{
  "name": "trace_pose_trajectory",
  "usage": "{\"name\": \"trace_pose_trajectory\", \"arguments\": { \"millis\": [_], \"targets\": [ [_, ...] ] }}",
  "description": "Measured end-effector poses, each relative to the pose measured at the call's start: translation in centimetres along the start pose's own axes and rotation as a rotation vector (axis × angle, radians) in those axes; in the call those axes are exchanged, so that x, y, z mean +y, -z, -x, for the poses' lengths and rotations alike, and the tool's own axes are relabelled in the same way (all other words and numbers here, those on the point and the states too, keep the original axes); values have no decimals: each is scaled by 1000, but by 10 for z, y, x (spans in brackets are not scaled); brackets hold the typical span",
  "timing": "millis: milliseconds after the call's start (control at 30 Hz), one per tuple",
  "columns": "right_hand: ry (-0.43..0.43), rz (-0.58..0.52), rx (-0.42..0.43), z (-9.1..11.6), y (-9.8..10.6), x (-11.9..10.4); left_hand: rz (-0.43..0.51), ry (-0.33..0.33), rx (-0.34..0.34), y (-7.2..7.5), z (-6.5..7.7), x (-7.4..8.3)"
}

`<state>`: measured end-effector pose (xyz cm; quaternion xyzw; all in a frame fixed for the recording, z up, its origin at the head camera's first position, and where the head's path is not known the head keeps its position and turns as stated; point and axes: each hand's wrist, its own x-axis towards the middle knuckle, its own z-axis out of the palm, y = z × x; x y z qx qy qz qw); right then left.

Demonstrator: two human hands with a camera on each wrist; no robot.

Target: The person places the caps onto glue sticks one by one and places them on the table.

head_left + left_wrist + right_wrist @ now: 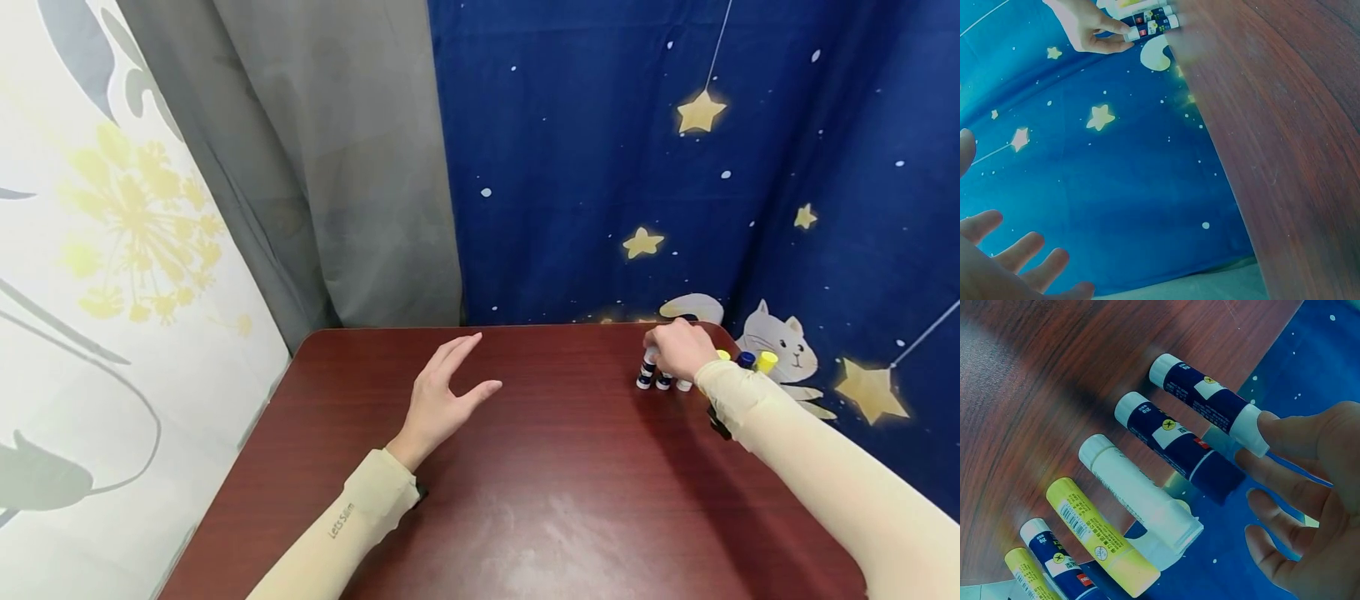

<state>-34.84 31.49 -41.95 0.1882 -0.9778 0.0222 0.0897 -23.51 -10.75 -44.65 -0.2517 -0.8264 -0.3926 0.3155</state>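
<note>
Several glue sticks stand in a row at the table's far right. My right hand [681,348] is at the left end of that row. Its thumb and index finger pinch the white cap of the end navy glue stick [1200,397], which stands upright; the other fingers are loosely bent. Beside it come a second navy glue stick [1175,447], a white glue stick [1138,490], a yellow glue stick [1100,534], then another navy and another yellow. My left hand [435,404] hovers over the table's middle with fingers spread and nothing in it.
The brown wooden table [540,467] has rounded far corners. Right behind it hang a blue starry curtain [570,167] and a grey curtain [375,167]. A white flower-patterned cloth [150,375] is along the left side.
</note>
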Motion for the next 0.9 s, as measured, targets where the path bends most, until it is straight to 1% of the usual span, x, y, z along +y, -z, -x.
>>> {"name": "trace_pose_trajectory", "arguments": {
  "millis": [133,300,633,767,900],
  "targets": [
    [-10,-12,5,2,-3,0,7,7,-9,-1,3,0],
    [-35,-16,11,1,-3,-1,20,3,-19,-1,2,2],
    [-41,-30,-6,0,-6,-3,10,13,-41,-3,4,2],
    [-53,-38,15,0,-5,-5,-7,-5,-29,-2,1,0],
    [-43,-47,57,-3,3,-14,-51,-7,-4,3,-5,-5]
  ]
}}
